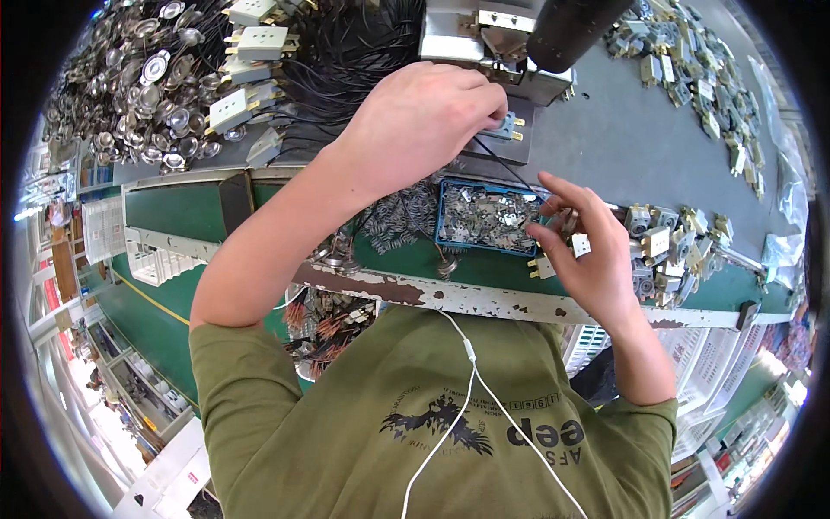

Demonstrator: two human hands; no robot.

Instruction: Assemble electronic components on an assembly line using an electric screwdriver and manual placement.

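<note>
My left hand point(428, 121) reaches across to the metal fixture and closes its fingers on a small grey-blue plug connector point(508, 126) with brass prongs; its fingertips are partly hidden. From beneath that hand a thin black wire point(506, 162) slants down to the right hand. My right hand point(596, 255) is curled beside the right end of a blue tray point(441, 212) of small metal parts. Its thumb and fingers bend around something small and shiny that I cannot make out. Partly behind this hand lies a pale connector point(543, 267) with brass prongs.
A metal press-like fixture point(454, 39) with a black cylinder point(571, 35) stands ahead. Metal cups point(156, 69) with black cables are heaped at left, near white connectors point(262, 41). Springs point(402, 216) lie left of the tray. More connectors point(670, 246) cover the right side.
</note>
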